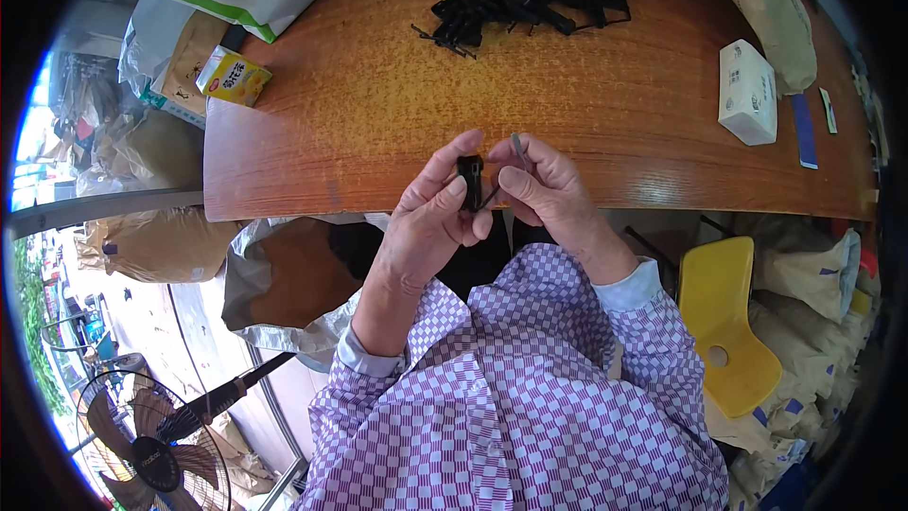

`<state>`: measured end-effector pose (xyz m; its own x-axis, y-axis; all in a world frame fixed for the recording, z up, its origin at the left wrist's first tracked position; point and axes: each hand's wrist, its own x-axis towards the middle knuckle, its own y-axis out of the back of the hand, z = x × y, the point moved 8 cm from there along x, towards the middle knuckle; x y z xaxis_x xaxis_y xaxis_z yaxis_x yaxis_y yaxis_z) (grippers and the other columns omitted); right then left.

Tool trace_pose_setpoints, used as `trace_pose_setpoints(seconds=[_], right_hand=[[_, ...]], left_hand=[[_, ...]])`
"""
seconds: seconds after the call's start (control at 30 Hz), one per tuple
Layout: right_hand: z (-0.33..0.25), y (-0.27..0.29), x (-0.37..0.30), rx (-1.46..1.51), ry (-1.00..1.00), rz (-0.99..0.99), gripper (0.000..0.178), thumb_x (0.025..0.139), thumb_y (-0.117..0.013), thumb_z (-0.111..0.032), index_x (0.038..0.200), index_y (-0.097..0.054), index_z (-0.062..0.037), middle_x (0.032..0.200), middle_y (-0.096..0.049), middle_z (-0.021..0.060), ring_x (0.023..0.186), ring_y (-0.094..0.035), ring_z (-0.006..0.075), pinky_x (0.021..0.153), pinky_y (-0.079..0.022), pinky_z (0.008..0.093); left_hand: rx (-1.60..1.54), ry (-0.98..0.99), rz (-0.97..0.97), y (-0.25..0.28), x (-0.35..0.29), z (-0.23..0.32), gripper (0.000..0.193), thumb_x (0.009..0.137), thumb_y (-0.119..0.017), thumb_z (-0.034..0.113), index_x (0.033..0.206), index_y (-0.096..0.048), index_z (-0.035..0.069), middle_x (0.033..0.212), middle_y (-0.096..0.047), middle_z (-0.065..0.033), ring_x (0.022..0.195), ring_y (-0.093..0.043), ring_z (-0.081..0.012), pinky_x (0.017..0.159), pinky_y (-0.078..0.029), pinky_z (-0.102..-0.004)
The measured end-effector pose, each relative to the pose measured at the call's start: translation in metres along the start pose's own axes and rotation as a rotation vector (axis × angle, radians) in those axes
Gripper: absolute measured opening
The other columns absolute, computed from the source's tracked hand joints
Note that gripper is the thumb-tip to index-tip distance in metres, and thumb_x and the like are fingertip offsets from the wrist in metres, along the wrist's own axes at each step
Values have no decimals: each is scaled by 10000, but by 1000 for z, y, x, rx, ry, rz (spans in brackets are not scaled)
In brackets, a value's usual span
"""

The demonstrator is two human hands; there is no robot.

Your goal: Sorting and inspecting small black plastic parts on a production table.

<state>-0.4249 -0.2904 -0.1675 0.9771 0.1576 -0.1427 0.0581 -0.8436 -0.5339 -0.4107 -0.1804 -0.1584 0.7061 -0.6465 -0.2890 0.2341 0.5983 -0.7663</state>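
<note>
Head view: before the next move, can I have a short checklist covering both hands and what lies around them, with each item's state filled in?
1. Black part gripped: ok, between the thumb and fingers of the left hand.
2. Thin grey piece gripped: ok, in the fingers of the right hand.
3. Grey piece joined to the black part: cannot tell, fingers hide it.
4. A hand free: not ok, both are occupied.
5. Pile of black parts apart from the hands: ok, towards the table's far side.
6. White pack away from the hands: ok, well to their right.
</note>
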Motion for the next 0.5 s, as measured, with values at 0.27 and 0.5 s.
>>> trace_pose_setpoints(seconds=[0.27,0.5], right_hand=[[8,-4,2,42,-124,-151,216,923,-578,-189,1054,-573,-17,788,-603,-10,649,-547,37,531,-418,180],[-3,6,2,-505,-27,6,256,932,-564,-193,1108,-547,-8,857,-571,-8,756,-561,32,656,-483,184]], left_hand=[[50,46,-205,-11,2,-8,436,959,-465,133,1379,-370,61,904,-584,-120,608,-560,-159,525,-455,-217],[878,-200,-83,-13,2,4,415,935,-455,-8,1345,-399,16,1062,-593,-91,877,-620,-143,728,-510,-228]])
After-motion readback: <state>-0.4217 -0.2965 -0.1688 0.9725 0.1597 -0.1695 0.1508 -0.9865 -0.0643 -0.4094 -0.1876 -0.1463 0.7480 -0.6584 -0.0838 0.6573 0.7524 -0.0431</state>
